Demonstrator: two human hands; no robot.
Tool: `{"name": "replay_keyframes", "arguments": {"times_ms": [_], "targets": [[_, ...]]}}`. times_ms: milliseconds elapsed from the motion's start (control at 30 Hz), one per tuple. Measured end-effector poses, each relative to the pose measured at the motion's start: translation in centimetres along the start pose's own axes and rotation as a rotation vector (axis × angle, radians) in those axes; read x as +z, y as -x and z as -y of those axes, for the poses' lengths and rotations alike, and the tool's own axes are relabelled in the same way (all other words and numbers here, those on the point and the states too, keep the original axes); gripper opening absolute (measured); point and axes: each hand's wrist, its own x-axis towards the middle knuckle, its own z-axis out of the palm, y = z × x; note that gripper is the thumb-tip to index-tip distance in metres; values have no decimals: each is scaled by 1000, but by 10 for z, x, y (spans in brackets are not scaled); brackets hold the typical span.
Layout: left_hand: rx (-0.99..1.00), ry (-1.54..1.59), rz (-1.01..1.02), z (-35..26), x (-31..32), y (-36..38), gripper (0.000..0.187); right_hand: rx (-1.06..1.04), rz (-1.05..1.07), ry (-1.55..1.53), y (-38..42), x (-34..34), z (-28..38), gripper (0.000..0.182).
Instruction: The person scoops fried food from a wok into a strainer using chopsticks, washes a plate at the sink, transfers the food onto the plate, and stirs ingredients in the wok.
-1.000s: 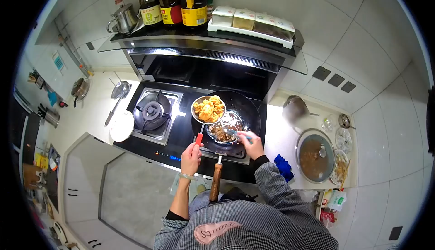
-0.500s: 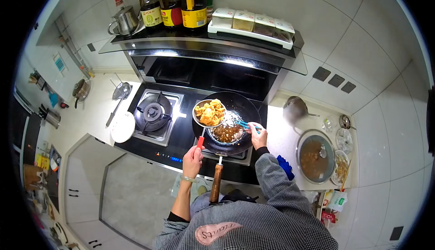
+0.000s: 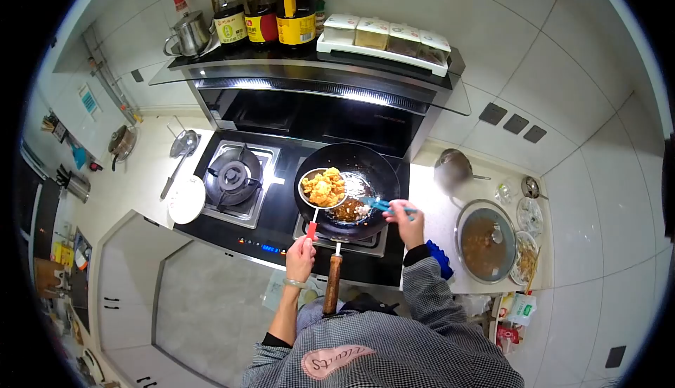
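My left hand [image 3: 300, 259] is closed around the red handle of a metal strainer [image 3: 303, 190], held over the left part of a black wok [image 3: 316, 156]. Golden fried pieces [image 3: 325, 187] fill the strainer. Between the fingers of my right hand [image 3: 406, 221] is a blue utensil [image 3: 377, 204], its tip over the wok's right side. Brown sauce with pale bits [image 3: 348, 211] lies in the bottom of the wok. The wok's wooden handle [image 3: 333, 286] points toward my body.
A bare burner [image 3: 235, 175] and a white plate [image 3: 186, 199] are to the left. At the right stand a lidded pot [image 3: 486, 241], a small pan [image 3: 453, 168] and glass bowls [image 3: 529, 216]. Bottles [image 3: 295, 22] and a spice rack [image 3: 384, 42] line the hood shelf.
My right hand has moved right and slightly down with the blue utensil, away from the middle of the wok. The strainer stays over the wok, and the view has shifted slightly.
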Motion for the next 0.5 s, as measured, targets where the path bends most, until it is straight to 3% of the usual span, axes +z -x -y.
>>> {"name": "replay_keyframes", "arguments": {"times_ms": [300,433,500], "targets": [[1,0,0,4,-4,1,24,-22,-14,118,24,16,-42,21],[5,-35,-28,6,-4,5,25,-35,-125,-53,23,7,-18,24],[18,-100,-16,11,-4,5,25,-83,-73,-122,27,11,10,25]]}}
